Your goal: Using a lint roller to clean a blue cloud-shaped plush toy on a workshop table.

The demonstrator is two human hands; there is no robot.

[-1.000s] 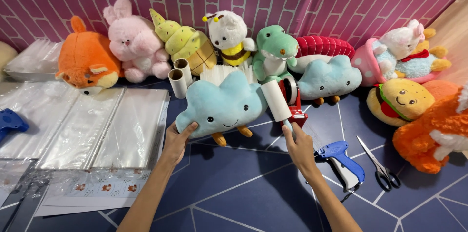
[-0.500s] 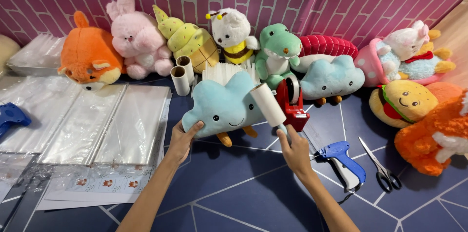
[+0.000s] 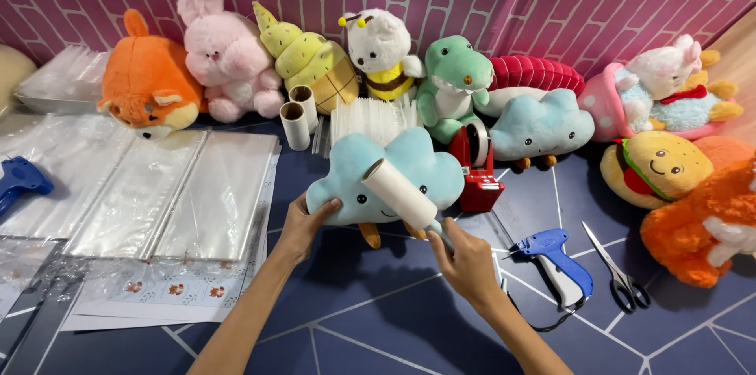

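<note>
Diagonally, lint roller (image 3: 399,193) up-left, right hand (image 3: 466,263) holding

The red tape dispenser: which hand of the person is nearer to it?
The right hand, holding the lint roller, is just below and left of the red tape dispenser. The left hand is farther left, gripping the blue cloud plush.

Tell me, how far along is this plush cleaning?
Early, it seems. The left hand steadies the blue cloud plush while the right hand rolls a lint roller across its face. The clear bags lie flat and empty; a second cloud plush waits.
</note>
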